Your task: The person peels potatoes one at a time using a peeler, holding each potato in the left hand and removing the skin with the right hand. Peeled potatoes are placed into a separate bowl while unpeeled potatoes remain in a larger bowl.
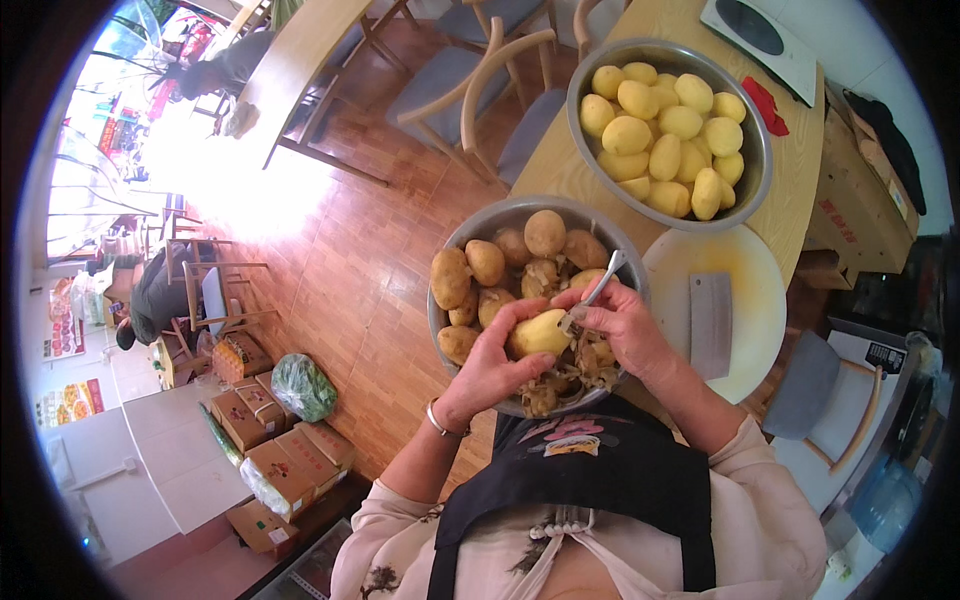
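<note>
My left hand (500, 356) holds a mostly peeled potato (538, 334) over a metal bowl (636, 264) of unpeeled potatoes. In my right hand (628, 328) is a peeler (604, 276) with a light handle; its head touches the upper right end of the potato. Brown peelings (551, 392) lie in the bowl beneath my hands. Beyond it, a second metal bowl (763, 176) holds many peeled yellow potatoes (681, 122). A cleaver (710, 324) lies flat on a round white board (761, 307) to the right of my hands.
Both bowls are at the wooden table (801, 196), with a scale (780, 45) and red cloth (765, 106) behind. Wooden chairs (450, 82) stand beyond. Cardboard boxes (289, 469) and a bag of greens (304, 388) are on the left floor. Two people are farther left.
</note>
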The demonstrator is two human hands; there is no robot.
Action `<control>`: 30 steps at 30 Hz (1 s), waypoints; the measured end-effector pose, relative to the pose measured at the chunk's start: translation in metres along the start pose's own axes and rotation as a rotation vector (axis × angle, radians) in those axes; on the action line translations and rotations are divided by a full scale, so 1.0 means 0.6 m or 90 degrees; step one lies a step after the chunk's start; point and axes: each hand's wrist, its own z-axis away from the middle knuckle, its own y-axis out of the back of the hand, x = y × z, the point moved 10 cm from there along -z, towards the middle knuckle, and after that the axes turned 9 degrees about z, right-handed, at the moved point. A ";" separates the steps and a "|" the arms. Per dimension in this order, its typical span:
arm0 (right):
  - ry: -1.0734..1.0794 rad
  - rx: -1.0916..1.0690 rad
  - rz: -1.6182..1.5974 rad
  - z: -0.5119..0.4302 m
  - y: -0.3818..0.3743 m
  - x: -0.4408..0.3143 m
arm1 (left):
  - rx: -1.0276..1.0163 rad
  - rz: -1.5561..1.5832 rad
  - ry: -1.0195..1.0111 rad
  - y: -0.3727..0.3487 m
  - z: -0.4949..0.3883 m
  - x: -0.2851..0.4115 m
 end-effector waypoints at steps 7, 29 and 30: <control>-0.031 0.010 0.078 0.015 0.004 0.019 | 0.081 0.468 0.023 0.021 -0.007 -0.040; 0.053 0.037 0.095 0.025 -0.035 -0.007 | 0.141 0.542 0.168 -0.032 0.001 -0.100; 0.103 0.027 0.143 0.028 -0.048 -0.017 | 0.143 0.534 0.165 -0.032 0.003 -0.102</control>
